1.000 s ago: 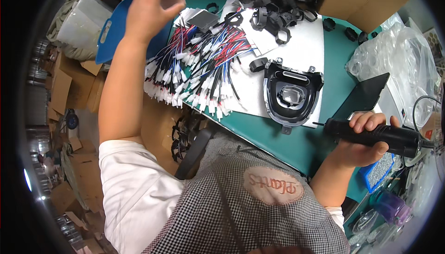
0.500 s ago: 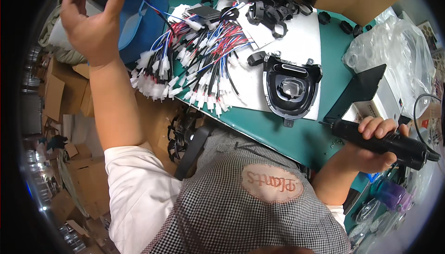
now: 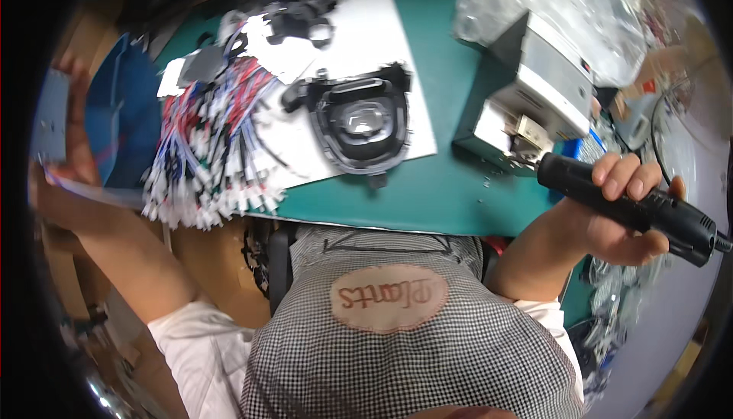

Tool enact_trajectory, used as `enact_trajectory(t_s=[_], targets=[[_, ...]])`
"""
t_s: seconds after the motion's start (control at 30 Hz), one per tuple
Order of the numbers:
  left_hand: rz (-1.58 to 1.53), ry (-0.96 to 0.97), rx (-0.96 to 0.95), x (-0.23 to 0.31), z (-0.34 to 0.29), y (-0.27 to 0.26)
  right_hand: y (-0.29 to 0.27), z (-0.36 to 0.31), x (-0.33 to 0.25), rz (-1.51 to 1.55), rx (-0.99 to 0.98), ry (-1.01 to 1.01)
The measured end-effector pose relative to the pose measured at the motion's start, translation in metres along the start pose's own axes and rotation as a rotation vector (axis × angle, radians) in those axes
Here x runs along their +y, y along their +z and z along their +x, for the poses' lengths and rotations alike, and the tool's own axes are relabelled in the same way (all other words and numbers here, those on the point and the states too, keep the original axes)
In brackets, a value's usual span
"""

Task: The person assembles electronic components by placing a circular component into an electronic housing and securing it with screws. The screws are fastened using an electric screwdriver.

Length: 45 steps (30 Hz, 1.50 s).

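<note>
At the far left, my left hand (image 3: 79, 140) is closed on a flat grey plate (image 3: 52, 117) with small holes. Thin wires trail from it, and both are blurred near the picture's rim. My right hand (image 3: 622, 205) wraps round a black electric screwdriver (image 3: 592, 190), its tip pointing left at the opening of a metal screw feeder box (image 3: 534, 132). On a white board (image 3: 420, 125) between my hands lies a black lamp housing (image 3: 361, 125) with a clear lens in its middle.
Bundled wires with white connectors (image 3: 210, 163) lie left of the housing, beside a blue bin (image 3: 122, 121). Black rings (image 3: 294, 6) are heaped behind. Clear plastic bags (image 3: 550, 14) fill the back right of the green table (image 3: 450, 201). Loose screws (image 3: 486, 182) lie near the feeder.
The view has swung right, and more of the feeder shows. My left hand is lower and farther left, with the grey plate now visible. The screwdriver's tip has come to the feeder.
</note>
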<state>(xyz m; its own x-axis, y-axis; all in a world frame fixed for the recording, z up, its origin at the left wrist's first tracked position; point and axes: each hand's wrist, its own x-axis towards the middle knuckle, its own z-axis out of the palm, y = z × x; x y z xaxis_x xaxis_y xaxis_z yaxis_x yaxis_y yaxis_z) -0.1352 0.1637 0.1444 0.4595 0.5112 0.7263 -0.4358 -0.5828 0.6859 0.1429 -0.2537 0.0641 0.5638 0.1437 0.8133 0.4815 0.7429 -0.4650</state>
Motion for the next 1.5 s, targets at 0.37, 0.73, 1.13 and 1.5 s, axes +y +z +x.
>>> enact_trajectory(t_s=[0.37,0.73,1.13,1.5], targets=[[0.124,-0.524,-0.462,-0.045,-0.086,0.078,-0.009,-0.006,0.005,-0.327,0.088,-0.019],[0.122,-0.58,-0.498,-0.036,-0.095,0.099,0.005,-0.003,0.015,-0.366,0.137,0.188],[0.336,-0.322,-0.632,-0.042,-0.102,0.143,0.009,0.005,0.022,0.109,-0.176,0.189],[0.442,-0.252,-0.629,-0.052,-0.103,0.144,-0.012,-0.002,0.001,-0.235,-0.089,-0.048]])
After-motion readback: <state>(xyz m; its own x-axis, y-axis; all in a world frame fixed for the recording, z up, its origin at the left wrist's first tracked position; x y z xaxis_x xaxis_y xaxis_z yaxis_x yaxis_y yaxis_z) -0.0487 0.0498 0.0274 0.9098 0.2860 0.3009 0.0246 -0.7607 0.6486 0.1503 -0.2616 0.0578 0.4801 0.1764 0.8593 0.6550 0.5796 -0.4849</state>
